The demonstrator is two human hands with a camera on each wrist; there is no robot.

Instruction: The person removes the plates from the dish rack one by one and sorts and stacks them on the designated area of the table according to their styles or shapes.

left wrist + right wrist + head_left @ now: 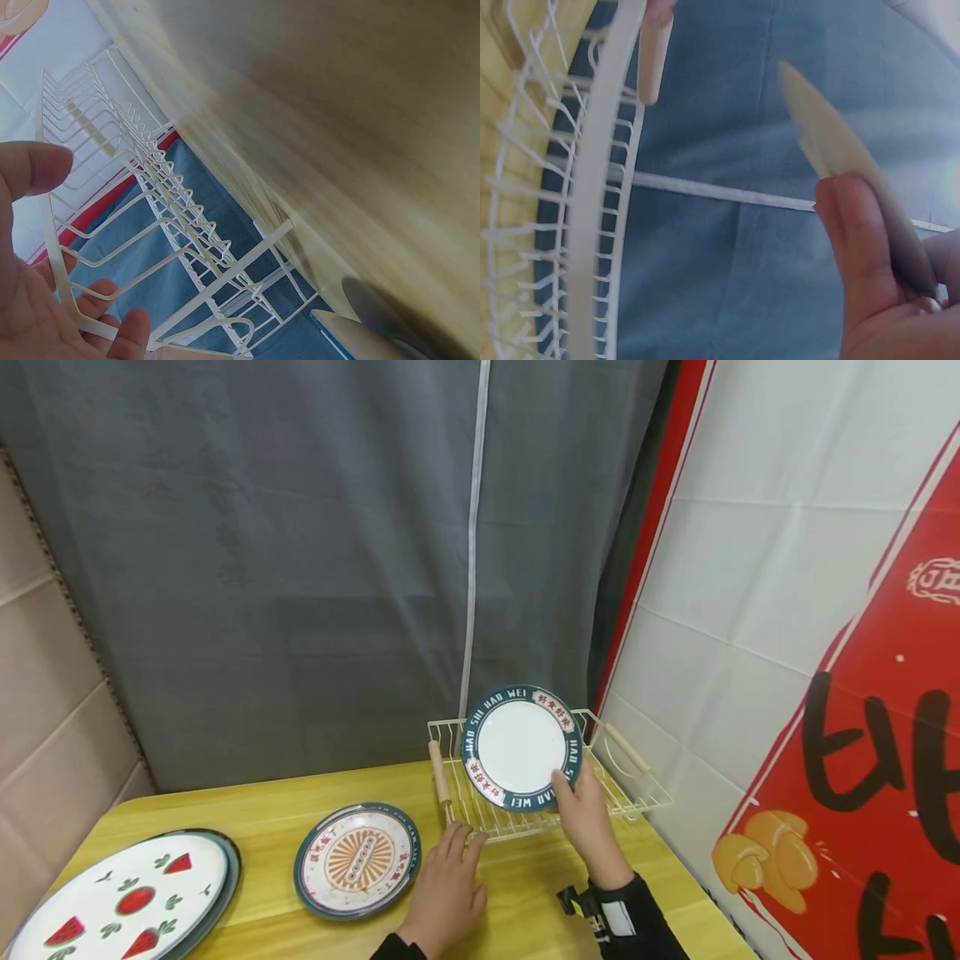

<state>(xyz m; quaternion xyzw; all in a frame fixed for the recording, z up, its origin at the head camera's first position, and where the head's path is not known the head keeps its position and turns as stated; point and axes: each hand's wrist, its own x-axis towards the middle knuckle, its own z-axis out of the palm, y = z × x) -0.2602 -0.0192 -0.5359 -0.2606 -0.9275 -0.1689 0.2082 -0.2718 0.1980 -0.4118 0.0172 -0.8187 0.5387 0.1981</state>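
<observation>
My right hand (587, 817) pinches the lower right rim of a white plate (521, 745) with a dark teal lettered border. The thumb lies on its face; fingers support its back, as the right wrist view shows. The plate is tilted up, face toward me, over a cream wire dish rack (501, 827) and hiding part of it. At the rack's front left corner, my left hand (448, 887) has its fingers hooked over the top rail. In the left wrist view the thumb (37, 169) stands apart from the rail.
Left of the rack lies a round plate (358, 860) with an orange sunburst centre. Farther left, a large watermelon-patterned plate (127, 902) lies on a grey-rimmed one. The rack has wooden handles (439, 772) at both ends. A grey curtain (337, 568) hangs behind the yellow wooden table (262, 802).
</observation>
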